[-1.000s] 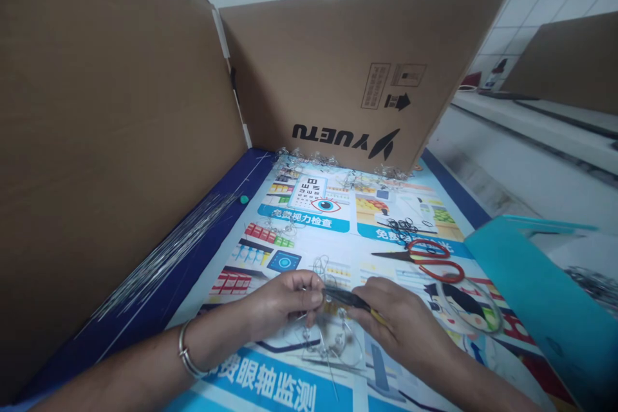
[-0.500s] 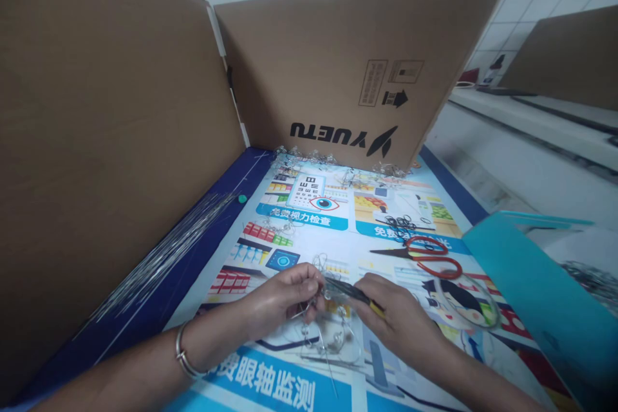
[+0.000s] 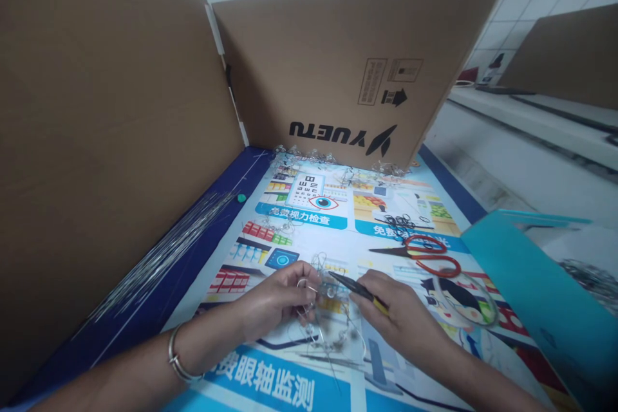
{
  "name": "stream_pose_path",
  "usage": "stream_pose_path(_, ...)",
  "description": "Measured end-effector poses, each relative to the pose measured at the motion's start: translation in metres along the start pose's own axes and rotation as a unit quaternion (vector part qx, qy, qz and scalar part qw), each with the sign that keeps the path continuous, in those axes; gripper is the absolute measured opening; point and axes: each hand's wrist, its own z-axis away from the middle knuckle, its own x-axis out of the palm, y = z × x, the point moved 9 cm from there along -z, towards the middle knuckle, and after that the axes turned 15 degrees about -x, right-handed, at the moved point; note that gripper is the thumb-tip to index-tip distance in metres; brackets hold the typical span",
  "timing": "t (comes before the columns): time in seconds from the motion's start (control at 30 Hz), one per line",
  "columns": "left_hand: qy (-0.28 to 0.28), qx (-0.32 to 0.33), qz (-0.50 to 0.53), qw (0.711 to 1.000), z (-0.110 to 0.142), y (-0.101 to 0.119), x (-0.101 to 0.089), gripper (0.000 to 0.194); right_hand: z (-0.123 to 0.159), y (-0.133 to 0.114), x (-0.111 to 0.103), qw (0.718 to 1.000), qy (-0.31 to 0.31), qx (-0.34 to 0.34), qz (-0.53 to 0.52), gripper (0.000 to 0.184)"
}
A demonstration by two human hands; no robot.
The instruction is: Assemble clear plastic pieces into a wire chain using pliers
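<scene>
My left hand [image 3: 284,293] pinches a piece of thin silvery wire [image 3: 305,284] with a curled loop at its top, over the middle of the printed sheet. Facing it, my right hand [image 3: 398,312] is wrapped round the yellow-and-black handles of a pair of pliers [image 3: 355,284]. The plier jaws point left, a little apart from the left fingers. Loose wire bits and clear shapes [image 3: 340,335] lie tangled on the sheet beneath both hands. How many pieces the left fingers hold is hidden.
Red-handled scissors [image 3: 432,254] lie beyond my right hand, near black rings [image 3: 400,222] and a wire coil [image 3: 476,302]. A turquoise box [image 3: 512,270] stands right. Straight wires [image 3: 164,257] lie left. Cardboard panels [image 3: 338,64] wall the back and left.
The plier jaws have come away from the left fingertips, moving slightly right. The left hand has shifted a little left and turned, so the wire loop now shows above its fingers.
</scene>
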Motion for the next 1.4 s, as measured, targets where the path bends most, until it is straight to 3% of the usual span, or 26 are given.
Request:
stream_pose_path(0.27, 0.010, -0.003, -0.009, 1.000, 0.003, 0.002, 0.001, 0.021, -0.001, 0.001, 0.000, 1.000, 0.004, 0.012, -0.007, 0.023)
stream_pose_path(0.5, 0.066, 0.005, -0.055, 0.996, 0.003, 0.002, -0.004, 0.025, -0.003, 0.001, 0.003, 1.000, -0.002, 0.008, -0.001, 0.021)
stream_pose_path(1.1, 0.093, 0.022, 0.027, 0.995, 0.006, 0.006, 0.001, 0.027, -0.007, -0.015, 0.000, 0.999, 0.005, -0.041, 0.017, 0.014)
stream_pose_path(1.4, 0.138, 0.043, -0.016, 0.989, 0.014, 0.019, -0.007, 0.029, -0.017, -0.016, -0.008, 1.000, 0.011, -0.002, -0.026, 0.026)
